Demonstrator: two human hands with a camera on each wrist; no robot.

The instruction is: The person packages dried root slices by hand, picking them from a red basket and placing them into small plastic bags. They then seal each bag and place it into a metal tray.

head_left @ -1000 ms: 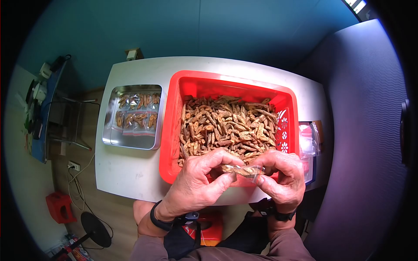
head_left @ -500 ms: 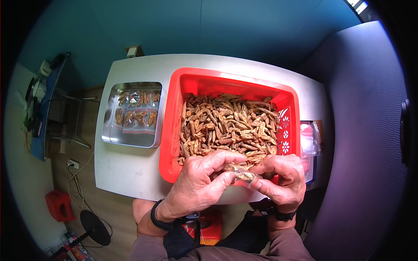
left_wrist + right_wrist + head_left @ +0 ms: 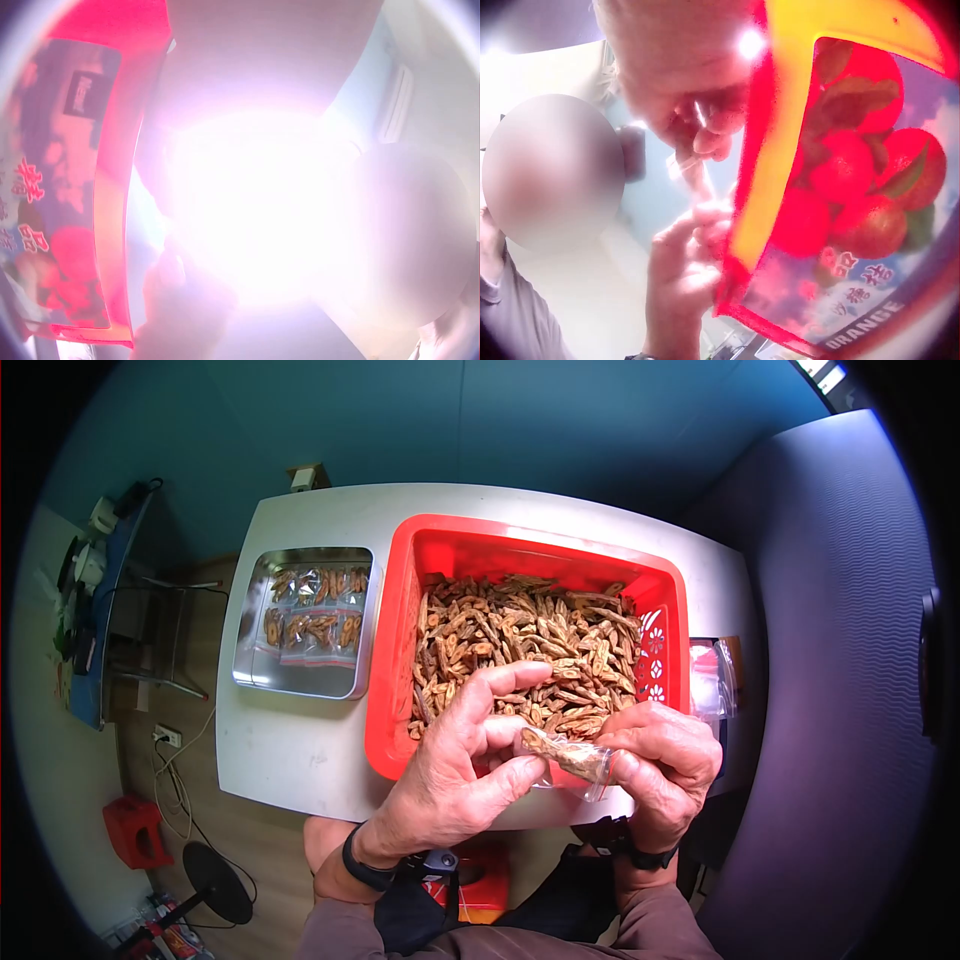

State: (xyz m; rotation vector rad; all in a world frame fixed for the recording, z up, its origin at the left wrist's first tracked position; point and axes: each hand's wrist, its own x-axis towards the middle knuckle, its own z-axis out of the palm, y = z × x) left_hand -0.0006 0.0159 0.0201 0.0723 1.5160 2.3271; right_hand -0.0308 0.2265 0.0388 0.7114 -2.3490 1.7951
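Note:
A small clear zip bag (image 3: 570,756) with dried brown root-like pieces in it is held between both hands over the basket's near rim. My left hand (image 3: 455,770) pinches the bag's left end between thumb and a bent finger, its index finger stretched out above. At the bag's gathered right end, my right hand (image 3: 665,765) pinches the plastic with thumb and fingers. Beneath lies a heap of dried root pieces (image 3: 520,650) in a red basket (image 3: 392,650). Glare washes out much of the left wrist view; the right wrist view shows both hands beside the basket's printed side (image 3: 840,176).
To the left on the white table (image 3: 290,760) stands a metal tin (image 3: 300,686) holding several filled bags (image 3: 318,630). Clear plastic bags (image 3: 712,680) lie right of the basket. A dark padded panel (image 3: 835,610) borders the table's right side.
The left index finger has lifted off the bag and stretched out. The right hand has moved slightly right, and the bag's right end now looks gathered in its fingers.

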